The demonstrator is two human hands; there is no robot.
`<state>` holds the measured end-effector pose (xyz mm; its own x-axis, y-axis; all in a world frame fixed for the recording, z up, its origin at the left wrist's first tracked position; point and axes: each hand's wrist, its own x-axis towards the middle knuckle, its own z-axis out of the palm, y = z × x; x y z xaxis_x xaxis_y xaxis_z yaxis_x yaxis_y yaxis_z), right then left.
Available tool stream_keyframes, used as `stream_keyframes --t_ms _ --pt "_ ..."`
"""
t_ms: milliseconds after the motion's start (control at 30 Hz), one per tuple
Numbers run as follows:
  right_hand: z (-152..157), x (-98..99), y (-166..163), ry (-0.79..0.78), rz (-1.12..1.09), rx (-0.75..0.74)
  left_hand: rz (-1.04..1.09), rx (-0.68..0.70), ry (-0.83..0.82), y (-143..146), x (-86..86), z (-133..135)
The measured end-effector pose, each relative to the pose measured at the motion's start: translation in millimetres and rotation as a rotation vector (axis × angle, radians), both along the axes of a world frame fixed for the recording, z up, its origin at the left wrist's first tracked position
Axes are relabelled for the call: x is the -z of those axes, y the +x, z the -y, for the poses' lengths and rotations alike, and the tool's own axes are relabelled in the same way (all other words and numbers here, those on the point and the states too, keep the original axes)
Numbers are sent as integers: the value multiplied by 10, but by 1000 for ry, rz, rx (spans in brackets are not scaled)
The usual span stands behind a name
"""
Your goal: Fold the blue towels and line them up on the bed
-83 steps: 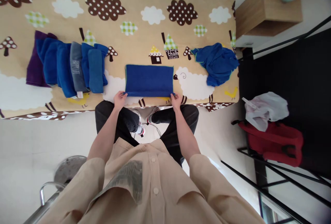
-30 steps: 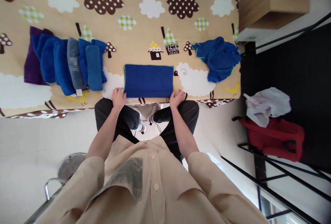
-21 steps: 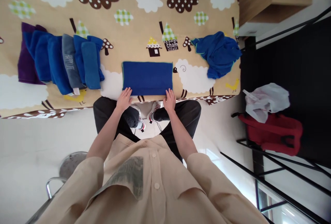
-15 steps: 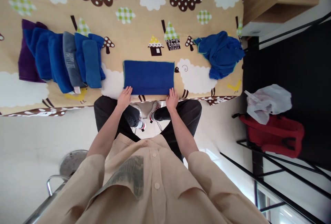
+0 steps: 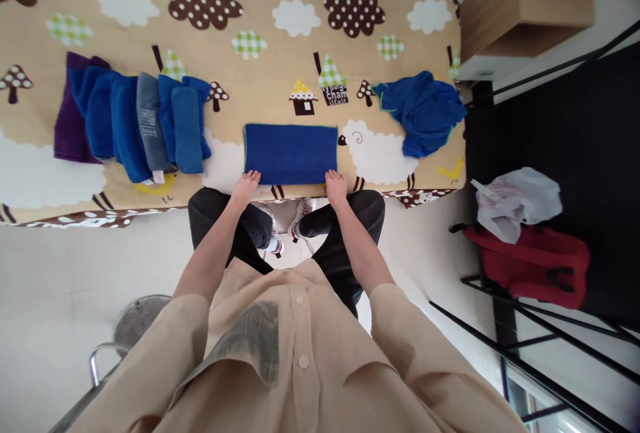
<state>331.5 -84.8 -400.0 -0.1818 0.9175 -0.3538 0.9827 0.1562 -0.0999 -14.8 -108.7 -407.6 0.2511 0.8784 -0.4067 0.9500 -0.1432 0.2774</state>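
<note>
A folded blue towel [image 5: 291, 153] with thin green edging lies flat near the front of the table, its long side facing me. My left hand [image 5: 246, 186] is at its near left corner, fingers curled over the edge. At the near right corner, my right hand [image 5: 336, 186] has its fingers closed on the edge in the same way. The thumbs are hidden. To the left is an overlapping row of folded blue, grey and purple towels [image 5: 150, 120]. A crumpled blue cloth [image 5: 425, 113] with green edging sits in a heap to the right.
A patterned beige tablecloth [image 5: 280, 60] covers the table. At the right stand a wooden box shelf [image 5: 493, 10], a red bag [image 5: 535, 263], a white plastic bag [image 5: 525, 196] and a black metal frame [image 5: 475, 340]. A round stool [image 5: 137, 320] is behind me, left.
My fingers have drawn in from lying extended on the towel's near corners to curling at its edge. The towel stays in place on the cloth; the camera view has shifted slightly.
</note>
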Motion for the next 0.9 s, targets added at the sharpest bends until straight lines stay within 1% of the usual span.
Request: stream_keyframes --t_ms 133,200,267,333,367,433,500,600,700,767,900 --pt "80 -78 4 -15 29 -12 -15 18 -28 -21 -130 75" --pt "149 -99 16 -42 19 -2 -7 30 -53 -62 -161 145" --pt "212 -96 53 -65 -25 44 24 34 -77 -125 -153 216" --pt "253 -65 116 -65 -126 130 95 6 -70 -204 -107 265" --pt "261 -40 155 -51 -195 189 146 -25 -49 -243 -75 276" --pt "252 22 232 -9 -357 329 257 -129 12 -309 -6 267" --pt "217 91 293 28 -523 466 358 -270 54 -350 55 225" --pt "143 184 327 74 -748 623 480 -510 56 -361 123 134" --pt "66 264 313 127 -871 772 557 -696 56 -346 192 61" --pt "17 315 296 148 -911 830 585 -759 61 -342 248 34" --pt "-64 397 279 172 -922 847 600 -806 69 -363 349 17"
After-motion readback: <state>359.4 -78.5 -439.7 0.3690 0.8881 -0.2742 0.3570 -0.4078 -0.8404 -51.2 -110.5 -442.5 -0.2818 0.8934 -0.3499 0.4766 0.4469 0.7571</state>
